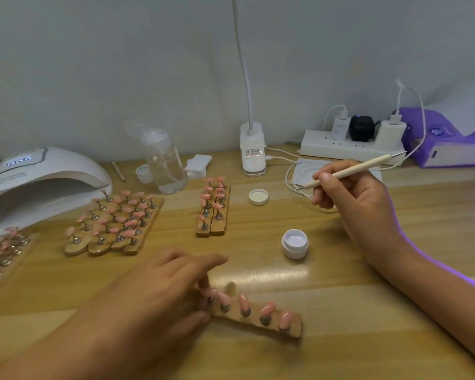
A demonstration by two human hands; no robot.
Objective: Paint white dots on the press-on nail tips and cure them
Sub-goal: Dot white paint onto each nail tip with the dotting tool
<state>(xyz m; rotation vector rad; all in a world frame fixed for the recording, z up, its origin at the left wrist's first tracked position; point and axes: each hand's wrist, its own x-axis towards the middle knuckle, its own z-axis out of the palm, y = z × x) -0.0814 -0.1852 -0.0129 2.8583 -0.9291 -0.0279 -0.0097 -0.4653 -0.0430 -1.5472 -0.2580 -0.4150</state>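
Head view shows our left hand [162, 292] pinching the left end of the wooden strip [258, 328] between thumb and curled fingers, its pink nail tips [268, 308] standing at near centre, while our right hand [354, 198] pinches the dotting tool [351, 169] like a pen, raised at far right. We judge dotting on this strip is about to begin: next we must dip the tool in the open jar of white gel [295, 244] between the hands, then touch each tip lightly, before the lamp [39, 182] at far left cures them.

Dotting tool [351, 171] in right hand [357, 198]
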